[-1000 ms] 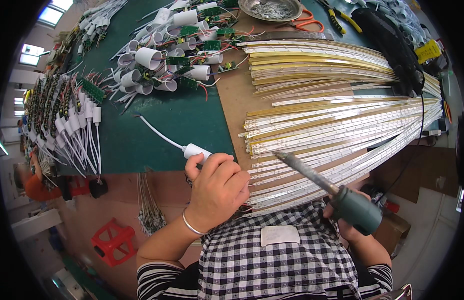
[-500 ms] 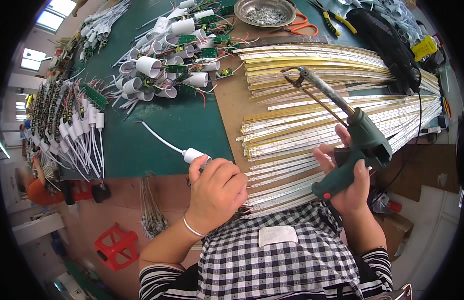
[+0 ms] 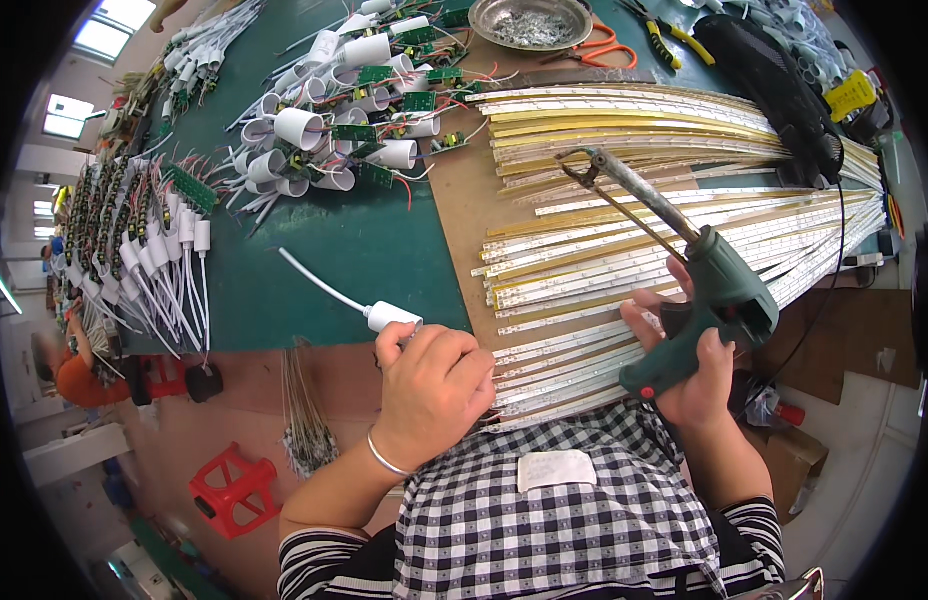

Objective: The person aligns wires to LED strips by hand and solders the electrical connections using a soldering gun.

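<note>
My left hand [image 3: 434,385] is closed, pinching a white plastic cap [image 3: 389,316] between thumb and fingers at the table's near edge. A white cable [image 3: 319,275] runs from the cap toward the upper left. My right hand [image 3: 706,385] grips a dark green soldering gun [image 3: 726,290] by its handle, thumb and fingers round it. The gun's metal barrel points up and left, above rows of white and yellow LED strips [image 3: 574,258]. My left fingers lie beside the near ends of the strips. What they may hold beneath them is hidden.
White caps with green circuit boards [image 3: 299,130] are heaped at the back. More cabled caps [image 3: 159,250] lie at the left. A metal bowl [image 3: 504,45], orange-handled scissors [image 3: 606,48] and yellow-black pliers [image 3: 664,40] sit far back. A red stool [image 3: 234,490] stands on the floor; a person works at far left.
The soldering gun has shifted slightly left, its tip a little lower, along with my right hand. My left hand and the cap have hardly moved.
</note>
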Tool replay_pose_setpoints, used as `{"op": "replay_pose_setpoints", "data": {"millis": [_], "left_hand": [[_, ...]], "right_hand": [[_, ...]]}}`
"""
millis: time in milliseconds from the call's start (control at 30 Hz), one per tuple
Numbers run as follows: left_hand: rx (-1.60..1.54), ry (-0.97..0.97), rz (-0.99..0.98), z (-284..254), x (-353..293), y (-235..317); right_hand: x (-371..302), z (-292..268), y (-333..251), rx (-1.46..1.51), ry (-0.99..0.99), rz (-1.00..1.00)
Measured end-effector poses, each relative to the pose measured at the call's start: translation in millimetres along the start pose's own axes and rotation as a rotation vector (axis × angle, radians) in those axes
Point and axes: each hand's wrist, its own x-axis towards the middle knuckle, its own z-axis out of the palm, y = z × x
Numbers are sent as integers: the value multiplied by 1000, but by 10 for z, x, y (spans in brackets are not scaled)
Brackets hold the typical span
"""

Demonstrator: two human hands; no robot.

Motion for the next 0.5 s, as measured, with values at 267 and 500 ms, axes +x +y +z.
{"op": "replay_pose_setpoints", "data": {"millis": [267, 500], "left_hand": [[12, -43, -41, -39, -155, 136], [21, 30, -100, -235, -124, -160]], "right_hand": [[-99, -37, -32, -41, -45, 39], [-85, -70, -22, -38, -56, 31]]}}
